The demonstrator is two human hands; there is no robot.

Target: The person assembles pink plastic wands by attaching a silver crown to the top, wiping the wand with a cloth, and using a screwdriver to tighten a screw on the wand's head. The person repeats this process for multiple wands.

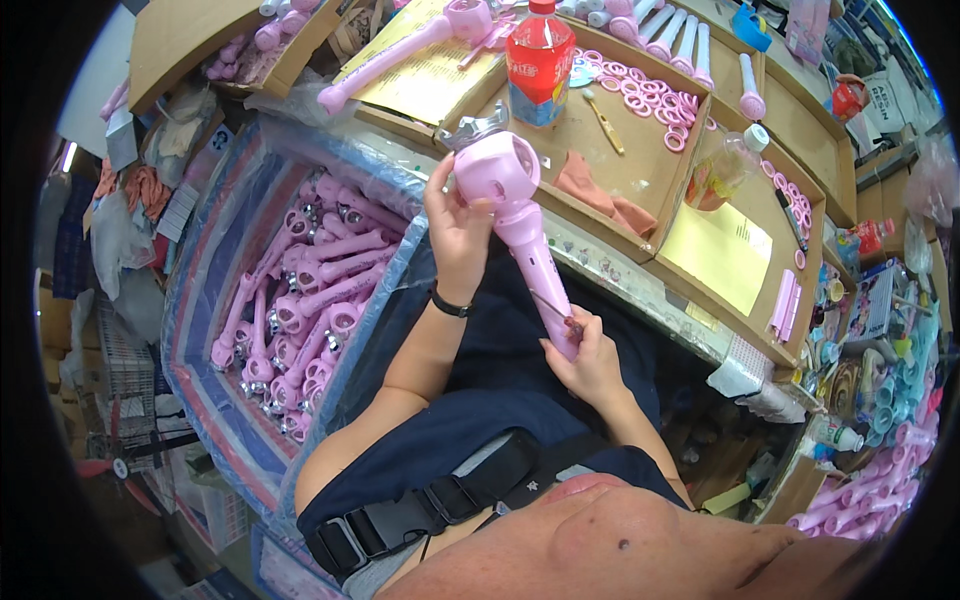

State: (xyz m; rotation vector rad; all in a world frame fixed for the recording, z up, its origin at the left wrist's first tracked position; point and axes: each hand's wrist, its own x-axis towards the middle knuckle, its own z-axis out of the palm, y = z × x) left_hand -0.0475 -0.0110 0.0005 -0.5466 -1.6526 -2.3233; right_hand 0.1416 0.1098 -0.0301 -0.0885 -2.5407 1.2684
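A pink toy microphone point(533, 248) with a hollow, round-windowed head and a silvery crown-like top slants in front of me, handle toward me. My left hand point(459, 228) is closed around its head, fingers wrapped at the side. At the handle's lower end, my right hand point(590, 362) is closed, thumb and fingers pinching it. A thin dark rod point(548, 304) with a reddish end lies across the handle by the right fingers; its kind is unclear. To the left, a blue-and-red striped woven bag point(200, 330) holds a heap of similar pink microphones point(310, 290).
Past my hands, a bench bears cardboard trays point(650, 235) with pink rings point(650, 92), an orange cloth point(603, 195) and a yellow-handled brush point(603, 122). A red-labelled bottle point(540, 65) and a clear bottle point(725, 168) stand there. Pink parts point(870, 490) are piled at lower right.
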